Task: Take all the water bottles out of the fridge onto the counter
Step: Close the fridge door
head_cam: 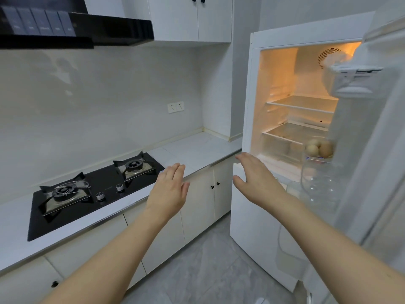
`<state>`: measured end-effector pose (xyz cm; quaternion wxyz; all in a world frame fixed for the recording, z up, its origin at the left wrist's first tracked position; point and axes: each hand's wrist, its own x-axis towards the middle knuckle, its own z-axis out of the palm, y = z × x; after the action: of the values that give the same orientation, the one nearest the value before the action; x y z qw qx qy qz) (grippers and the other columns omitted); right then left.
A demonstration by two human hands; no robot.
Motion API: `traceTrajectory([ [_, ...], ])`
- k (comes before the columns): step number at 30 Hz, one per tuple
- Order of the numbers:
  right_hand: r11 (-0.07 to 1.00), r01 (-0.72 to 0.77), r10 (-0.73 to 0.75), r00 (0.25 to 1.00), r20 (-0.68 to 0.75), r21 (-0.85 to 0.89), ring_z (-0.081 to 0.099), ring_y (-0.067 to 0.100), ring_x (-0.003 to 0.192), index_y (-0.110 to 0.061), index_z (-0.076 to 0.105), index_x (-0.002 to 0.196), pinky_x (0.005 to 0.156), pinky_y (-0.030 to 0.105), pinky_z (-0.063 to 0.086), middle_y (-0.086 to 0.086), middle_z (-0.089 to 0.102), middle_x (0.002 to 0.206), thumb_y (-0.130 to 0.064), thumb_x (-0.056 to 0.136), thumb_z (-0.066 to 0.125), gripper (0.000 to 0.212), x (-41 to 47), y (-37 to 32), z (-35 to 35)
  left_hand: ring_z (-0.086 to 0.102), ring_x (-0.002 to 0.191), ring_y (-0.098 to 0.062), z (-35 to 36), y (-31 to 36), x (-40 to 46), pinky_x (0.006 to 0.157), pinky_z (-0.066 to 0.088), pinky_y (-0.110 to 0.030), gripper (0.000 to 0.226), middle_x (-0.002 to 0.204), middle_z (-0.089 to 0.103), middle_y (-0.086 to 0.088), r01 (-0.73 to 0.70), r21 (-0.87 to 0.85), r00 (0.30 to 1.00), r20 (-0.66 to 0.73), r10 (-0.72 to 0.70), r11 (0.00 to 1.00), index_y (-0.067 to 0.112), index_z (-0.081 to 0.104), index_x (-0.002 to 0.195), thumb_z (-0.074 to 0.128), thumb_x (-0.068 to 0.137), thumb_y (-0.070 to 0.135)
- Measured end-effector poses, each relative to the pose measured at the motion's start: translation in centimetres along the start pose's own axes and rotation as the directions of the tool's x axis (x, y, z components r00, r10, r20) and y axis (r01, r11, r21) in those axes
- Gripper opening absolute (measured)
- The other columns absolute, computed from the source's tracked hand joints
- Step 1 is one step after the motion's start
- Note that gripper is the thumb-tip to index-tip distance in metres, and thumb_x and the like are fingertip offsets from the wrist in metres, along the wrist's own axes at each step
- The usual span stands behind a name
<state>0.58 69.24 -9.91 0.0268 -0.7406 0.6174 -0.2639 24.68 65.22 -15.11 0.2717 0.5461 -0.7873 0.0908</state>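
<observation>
Both hands out in front, empty, fingers straight and loose. Left hand hovers over the near edge of the worktop, just right of the hob. Right hand is in front of the lower left corner of the fridge, well apart from the left one; contact with the fridge frame can't be told.

Fridge door is swung open to the right, interior lit. Two glass shelves inside, nothing clear on them. One clear bottle stands in the lower door rack, right of the right hand, not touched. More clear shapes sit beside it, too blurred to count. Eggs sit in the door just above it, about four visible.

Hob has two burners and two knobs. One black hood at top left. Wall cupboard with two black knobs above the worktop. Two sockets on the back wall. No bottle on the worktop.
</observation>
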Motion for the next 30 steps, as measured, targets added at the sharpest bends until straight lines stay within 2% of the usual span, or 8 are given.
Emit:
traceTrajectory([
  [4, 0.994, 0.104, -0.103, 0.993, -0.061, 0.015, 0.022, 0.019, 0.144, -0.011, 0.033, 0.146, 0.116, 0.028, 0.014, 0.007, 0.028, 0.155, -0.019, 0.094, 0.049, 0.055, -1.7, 1.4, -3.1, 0.045, 0.131, -0.034, -2.0, 4.5, -1.2, 0.111, 0.033, -0.042, 0.048, 0.141, 0.05, -0.017, 0.018, 0.0, 0.998, -0.061, -0.017, 1.0, -0.001, 0.047, 0.138, 0.058, 0.097, 0.02],
  [9, 0.956, 0.293, -0.281, 0.937, -0.207, 0.029, 0.031, 0.024, 0.14, -0.007, 0.042, 0.14, 0.116, 0.032, 0.022, 0.01, 0.037, 0.15, -0.015, 0.091, 0.054, 0.051, -4.6, 2.7, -7.8, 0.042, 0.132, -0.029, -4.1, 10.9, -2.6, 0.11, 0.033, -0.035, 0.053, 0.143, 0.046, -0.009, 0.001, 0.013, 0.993, -0.12, 0.001, 1.0, 0.005, 0.042, 0.142, 0.047, 0.098, 0.034],
  [12, 0.897, 0.442, -0.425, 0.844, -0.329, -0.025, 0.041, 0.028, 0.132, -0.006, 0.048, 0.134, 0.112, 0.042, 0.033, 0.013, 0.045, 0.142, -0.018, 0.087, 0.052, 0.048, -6.2, 2.4, -10.9, 0.042, 0.132, -0.027, -5.0, 14.3, -3.8, 0.109, 0.034, -0.034, 0.06, 0.144, 0.046, -0.007, -0.025, 0.021, 0.989, -0.144, 0.028, 0.999, 0.007, 0.041, 0.142, 0.037, 0.095, 0.045],
  [16, 0.828, 0.55, -0.538, 0.724, -0.431, -0.109, 0.044, 0.029, 0.13, -0.005, 0.051, 0.131, 0.11, 0.043, 0.037, 0.014, 0.048, 0.139, -0.014, 0.086, 0.054, 0.046, -8.5, 2.3, -15.3, 0.043, 0.131, -0.025, -6.0, 18.7, -5.2, 0.109, 0.035, -0.034, 0.062, 0.144, 0.045, -0.007, -0.054, 0.012, 0.981, -0.187, 0.055, 0.998, 0.007, 0.04, 0.144, 0.036, 0.096, 0.047],
  [19, 0.79, 0.594, -0.588, 0.662, -0.465, -0.154, 0.044, 0.03, 0.132, -0.004, 0.051, 0.132, 0.109, 0.046, 0.037, 0.015, 0.048, 0.14, -0.012, 0.087, 0.055, 0.045, -10.0, 2.1, -17.4, 0.044, 0.13, -0.023, -6.4, 21.3, -5.9, 0.11, 0.037, -0.038, 0.063, 0.146, 0.041, -0.006, -0.069, -0.022, 0.979, -0.195, 0.064, 0.997, 0.008, 0.037, 0.146, 0.037, 0.097, 0.047],
  [22, 0.751, 0.634, -0.622, 0.587, -0.518, -0.183, 0.045, 0.031, 0.131, -0.003, 0.055, 0.129, 0.109, 0.047, 0.036, 0.016, 0.049, 0.14, -0.009, 0.086, 0.054, 0.043, -11.2, 2.4, -19.2, 0.034, 0.14, -0.019, -6.4, 23.7, -6.5, 0.116, 0.028, -0.034, 0.064, 0.151, 0.038, -0.004, -0.103, -0.045, 0.976, -0.2, 0.092, 0.994, 0.009, 0.034, 0.148, 0.037, 0.098, 0.048],
  [26, 0.715, 0.662, -0.646, 0.503, -0.574, -0.225, 0.046, 0.031, 0.132, -0.002, 0.058, 0.126, 0.113, 0.048, 0.031, 0.015, 0.051, 0.138, -0.004, 0.086, 0.053, 0.04, -12.2, 3.4, -21.8, 0.026, 0.145, -0.016, -6.2, 27.1, -7.0, 0.118, 0.027, -0.042, 0.069, 0.155, 0.033, -0.005, -0.156, -0.073, 0.968, -0.209, 0.138, 0.985, 0.008, 0.029, 0.152, 0.038, 0.098, 0.052],
  [30, 0.646, 0.678, -0.71, 0.364, -0.603, -0.351, 0.045, 0.032, 0.133, 0.0, 0.063, 0.12, 0.114, 0.051, 0.028, 0.017, 0.053, 0.136, 0.001, 0.084, 0.052, 0.038, -13.2, 4.8, -23.6, 0.02, 0.148, -0.015, -6.2, 30.8, -7.1, 0.118, 0.027, -0.045, 0.077, 0.159, 0.027, -0.005, -0.223, -0.097, 0.951, -0.242, 0.194, 0.97, 0.008, 0.021, 0.154, 0.04, 0.097, 0.056],
])
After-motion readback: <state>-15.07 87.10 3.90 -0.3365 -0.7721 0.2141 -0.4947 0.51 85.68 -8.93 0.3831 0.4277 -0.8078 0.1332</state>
